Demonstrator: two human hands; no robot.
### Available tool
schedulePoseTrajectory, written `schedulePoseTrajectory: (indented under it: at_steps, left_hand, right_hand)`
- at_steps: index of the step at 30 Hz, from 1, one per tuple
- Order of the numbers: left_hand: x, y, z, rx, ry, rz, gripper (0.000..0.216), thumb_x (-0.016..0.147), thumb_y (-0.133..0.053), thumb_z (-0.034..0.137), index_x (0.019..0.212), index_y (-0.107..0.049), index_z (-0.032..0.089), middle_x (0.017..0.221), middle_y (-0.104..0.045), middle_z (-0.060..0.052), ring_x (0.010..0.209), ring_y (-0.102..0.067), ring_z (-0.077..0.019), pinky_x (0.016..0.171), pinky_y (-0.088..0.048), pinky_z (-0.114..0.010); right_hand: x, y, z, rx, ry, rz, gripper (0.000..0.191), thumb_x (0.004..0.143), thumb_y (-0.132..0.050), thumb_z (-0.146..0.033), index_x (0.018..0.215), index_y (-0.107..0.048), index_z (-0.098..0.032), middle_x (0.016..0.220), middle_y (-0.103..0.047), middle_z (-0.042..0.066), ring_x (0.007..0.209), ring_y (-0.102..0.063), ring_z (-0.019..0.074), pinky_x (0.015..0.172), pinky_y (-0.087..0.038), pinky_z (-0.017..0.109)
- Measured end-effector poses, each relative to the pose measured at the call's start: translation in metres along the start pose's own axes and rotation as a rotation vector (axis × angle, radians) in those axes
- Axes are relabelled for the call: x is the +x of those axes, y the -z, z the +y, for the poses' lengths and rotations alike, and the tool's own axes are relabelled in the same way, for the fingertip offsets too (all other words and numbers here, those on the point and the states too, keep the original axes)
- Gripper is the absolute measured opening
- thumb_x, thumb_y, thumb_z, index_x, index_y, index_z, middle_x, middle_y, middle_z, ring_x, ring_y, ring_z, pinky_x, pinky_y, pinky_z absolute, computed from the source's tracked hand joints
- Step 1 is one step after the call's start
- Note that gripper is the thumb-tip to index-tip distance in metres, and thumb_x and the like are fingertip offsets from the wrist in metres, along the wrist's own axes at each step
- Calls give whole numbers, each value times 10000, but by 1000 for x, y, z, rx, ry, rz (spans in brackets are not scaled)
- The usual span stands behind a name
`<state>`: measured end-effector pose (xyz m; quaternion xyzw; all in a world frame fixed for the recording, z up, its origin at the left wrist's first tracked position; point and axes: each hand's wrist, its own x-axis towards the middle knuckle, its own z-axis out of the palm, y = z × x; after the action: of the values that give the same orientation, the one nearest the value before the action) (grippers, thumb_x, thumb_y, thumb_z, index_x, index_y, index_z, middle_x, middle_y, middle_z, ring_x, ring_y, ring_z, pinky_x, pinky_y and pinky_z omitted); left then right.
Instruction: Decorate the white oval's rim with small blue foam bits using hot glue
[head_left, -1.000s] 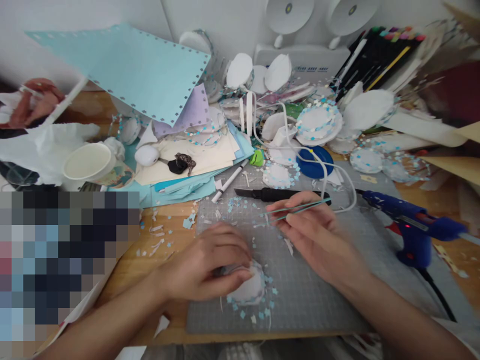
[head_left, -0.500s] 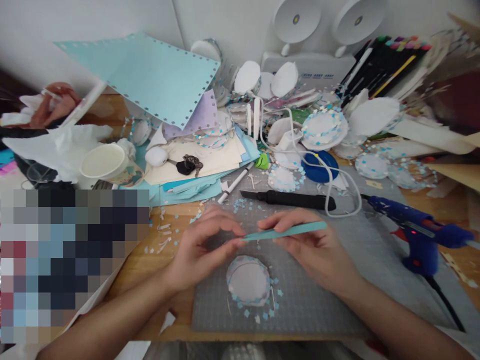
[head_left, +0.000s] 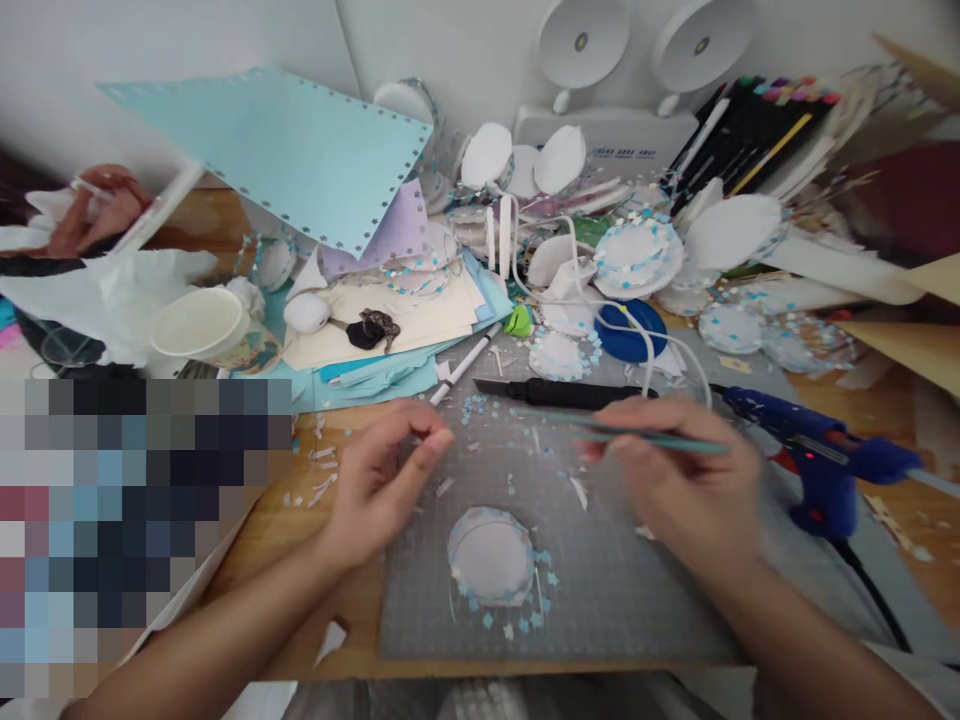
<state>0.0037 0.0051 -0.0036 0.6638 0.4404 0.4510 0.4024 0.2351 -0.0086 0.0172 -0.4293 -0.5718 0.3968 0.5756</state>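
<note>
My right hand [head_left: 686, 485] grips a pair of slim teal tweezers [head_left: 675, 440] above the cutting mat, blurred by motion. Their narrow tips point left. To the left, my left hand [head_left: 382, 475] is closed, thumb against the fingertips; whatever may be between them is too small or hidden to tell. Below and between the hands, a round white paper disc [head_left: 491, 555] lies on the grey cutting mat [head_left: 600, 600], with small blue and white stars along its lower right edge. Behind the right hand rests a black utility knife [head_left: 555, 392], its blade toward the left.
A blue hot glue gun [head_left: 817, 450] lies at right, its red light on. Behind are a white cable, a blue round lid [head_left: 630, 332], stacked papers [head_left: 390, 320], a paper cup [head_left: 199, 325] and several star-trimmed discs. Paper scraps litter the mat. Another person's hand [head_left: 101, 205] shows far left.
My right hand has moved right with the tweezers, away from my left hand, which has let go of their tip end. The left hand has drawn slightly left. The disc stays put.
</note>
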Motion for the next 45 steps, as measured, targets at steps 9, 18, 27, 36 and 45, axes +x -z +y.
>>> schedulePoseTrajectory:
  at_steps: [9,18,27,36,45]
  left_hand:
    - [1,1,1,5,17,-59,329,941,-432,220,625,-501,162,646,-493,-4,652,-469,-125,638,-373,-266]
    - [1,-5,-7,-50,-31,51,210,805,-621,126,980,-533,202,928,-491,-41,796,-460,-149,718,-399,-294]
    - [1,-2,-2,16,-78,-31,60,857,-537,129,876,-557,181,845,-527,-41,813,-495,-166,738,-405,-306]
    - [1,0,0,36,-57,-44,80,891,-502,192,868,-577,181,838,-558,-50,821,-521,-176,735,-421,-307]
    - [2,-8,0,151,-128,-197,96,809,-656,227,884,-653,167,840,-644,-61,833,-577,-187,781,-448,-323]
  right_hand:
    - [20,20,-1,-113,-39,54,77,861,-570,-240,846,-645,-236,835,-655,21,698,-607,141,622,-517,289]
    - [13,22,10,-750,59,-300,73,852,-545,-203,795,-591,-203,703,-652,0,534,-550,113,490,-407,245]
    - [13,20,9,-766,58,-371,90,864,-527,-200,789,-577,-197,707,-649,-3,563,-563,109,505,-408,231]
    - [11,13,5,-372,76,-112,85,850,-559,-181,813,-621,-224,767,-661,19,619,-613,138,551,-516,281]
    - [-3,-12,2,-145,133,13,110,836,-566,-168,805,-622,-257,754,-659,32,625,-625,160,476,-495,292]
